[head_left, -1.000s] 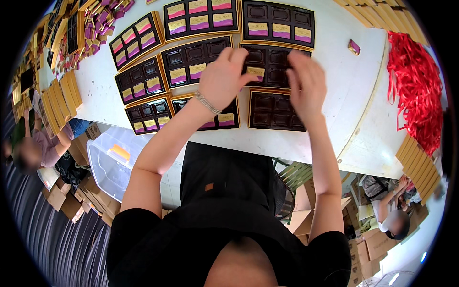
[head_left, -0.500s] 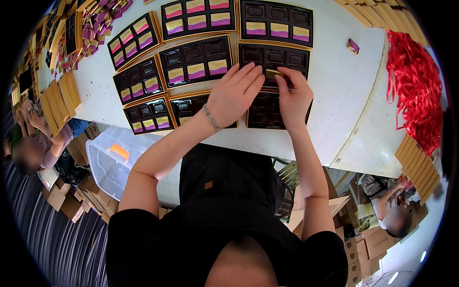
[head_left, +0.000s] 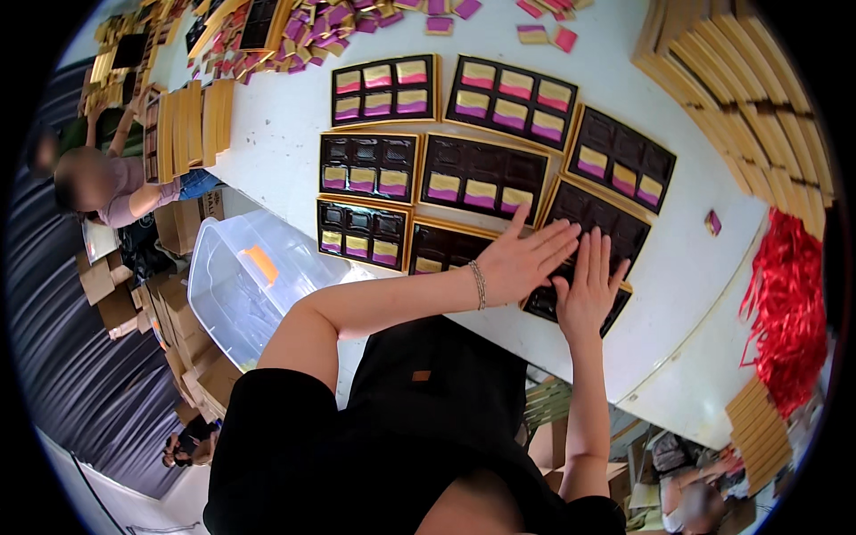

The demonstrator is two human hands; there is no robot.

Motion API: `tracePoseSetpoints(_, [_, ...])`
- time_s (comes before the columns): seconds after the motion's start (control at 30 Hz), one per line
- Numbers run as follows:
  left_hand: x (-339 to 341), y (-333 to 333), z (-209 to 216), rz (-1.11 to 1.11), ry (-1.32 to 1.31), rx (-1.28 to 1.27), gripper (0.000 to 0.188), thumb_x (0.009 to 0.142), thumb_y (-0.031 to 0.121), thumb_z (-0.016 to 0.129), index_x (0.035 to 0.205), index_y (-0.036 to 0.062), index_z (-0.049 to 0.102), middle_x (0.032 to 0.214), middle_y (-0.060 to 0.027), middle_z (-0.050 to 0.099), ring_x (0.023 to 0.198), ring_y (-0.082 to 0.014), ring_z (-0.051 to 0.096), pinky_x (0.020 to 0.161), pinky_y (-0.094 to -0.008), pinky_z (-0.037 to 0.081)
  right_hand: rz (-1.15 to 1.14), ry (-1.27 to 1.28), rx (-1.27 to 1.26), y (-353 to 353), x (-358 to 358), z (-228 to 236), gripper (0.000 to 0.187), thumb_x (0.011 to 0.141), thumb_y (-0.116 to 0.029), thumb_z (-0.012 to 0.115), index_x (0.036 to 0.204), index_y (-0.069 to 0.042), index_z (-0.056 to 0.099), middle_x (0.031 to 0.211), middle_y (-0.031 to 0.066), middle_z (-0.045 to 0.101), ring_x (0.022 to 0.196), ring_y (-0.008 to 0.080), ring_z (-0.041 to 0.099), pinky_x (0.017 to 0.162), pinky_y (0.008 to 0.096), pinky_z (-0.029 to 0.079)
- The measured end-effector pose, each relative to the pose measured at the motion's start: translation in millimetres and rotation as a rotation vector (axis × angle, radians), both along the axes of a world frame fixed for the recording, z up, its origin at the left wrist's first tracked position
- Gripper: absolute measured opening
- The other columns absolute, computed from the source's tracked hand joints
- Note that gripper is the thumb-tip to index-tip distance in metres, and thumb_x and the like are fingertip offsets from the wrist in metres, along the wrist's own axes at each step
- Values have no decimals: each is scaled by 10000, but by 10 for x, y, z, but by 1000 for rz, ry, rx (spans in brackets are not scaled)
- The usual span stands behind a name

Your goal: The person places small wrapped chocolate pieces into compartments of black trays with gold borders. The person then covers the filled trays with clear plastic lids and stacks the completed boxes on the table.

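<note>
Gold-edged boxes with dark moulded trays stand in rows before me. The two back boxes (head_left: pixel 385 88) are filled with gold, pink and purple wrapped chocolates (head_left: pixel 511 114). Others, such as the middle box (head_left: pixel 486 167), have chocolates only in their near row. My left hand (head_left: pixel 526 263) lies flat with fingers stretched over the near edge of a box (head_left: pixel 599 218) whose visible compartments hold no chocolates. Beside it, my right hand (head_left: pixel 588 285) rests with straight fingers on the same tray and thumb apart. Whatever lies under the fingers is hidden. A front-right box (head_left: pixel 618 309) is partly covered by my right hand.
Loose wrapped chocolates (head_left: pixel 334 31) are heaped at the far left. One chocolate (head_left: pixel 712 223) lies alone at right, near red ribbon (head_left: pixel 785 312). Stacked gold boxes (head_left: pixel 740 98) stand far right. A clear plastic bin (head_left: pixel 227 290) is left of me; people (head_left: pixel 94 187) work beyond it.
My view has turned, shifting the boxes rightward and down. The right hand's pinch on a small gold-wrapped chocolate has given way to straight fingers; both hands now lie flat on the tray.
</note>
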State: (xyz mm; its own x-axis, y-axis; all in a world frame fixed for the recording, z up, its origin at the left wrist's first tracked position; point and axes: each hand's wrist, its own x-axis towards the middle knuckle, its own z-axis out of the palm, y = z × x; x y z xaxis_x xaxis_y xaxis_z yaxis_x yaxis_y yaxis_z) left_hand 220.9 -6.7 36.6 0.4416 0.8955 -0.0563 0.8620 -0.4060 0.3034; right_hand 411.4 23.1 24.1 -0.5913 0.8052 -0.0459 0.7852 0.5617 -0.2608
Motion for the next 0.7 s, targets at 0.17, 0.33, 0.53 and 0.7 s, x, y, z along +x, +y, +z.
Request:
tracePoseSetpoints(0.17, [-1063, 741, 337, 385, 135, 175, 491, 867, 286, 657, 1288, 53, 559, 1520, -136, 381, 1417, -261, 360, 1061, -680, 294, -84, 373, 83, 610, -409, 414, 497, 867, -65, 634, 1348, -11, 521, 1395, 184, 518, 1314, 341, 480, 1089, 477, 349])
tracePoseSetpoints(0.33, [-2362, 1870, -184, 907, 70, 240, 589, 786, 459, 747, 1166, 36, 595, 1042, -166, 673, 1018, -329, 641, 879, -439, 515, 220, 486, 143, 1976, -1885, 199, 390, 735, 43, 613, 1114, -47, 621, 1107, 118, 645, 1054, 330, 602, 832, 416, 523])
tracePoseSetpoints(0.53, [-2739, 2020, -488, 893, 34, 10, 732, 641, 494, 831, 1155, 30, 593, 1076, -178, 669, 1029, -315, 650, 900, -389, 515, 528, 435, 331, 2767, -3111, -483, 228, 778, -63, 673, 1001, -24, 643, 964, 130, 663, 945, 318, 628, 811, 395, 517])
tracePoseSetpoints(0.7, [-2909, 1885, -404, 812, -161, 2, 538, 631, 523, 818, 995, 133, 751, 862, -75, 727, 810, -250, 699, 795, -377, 544, 381, 573, -115, 2819, -2845, -689, 150, 863, -126, 663, 944, -1, 643, 839, 98, 651, 801, 251, 641, 731, 333, 519])
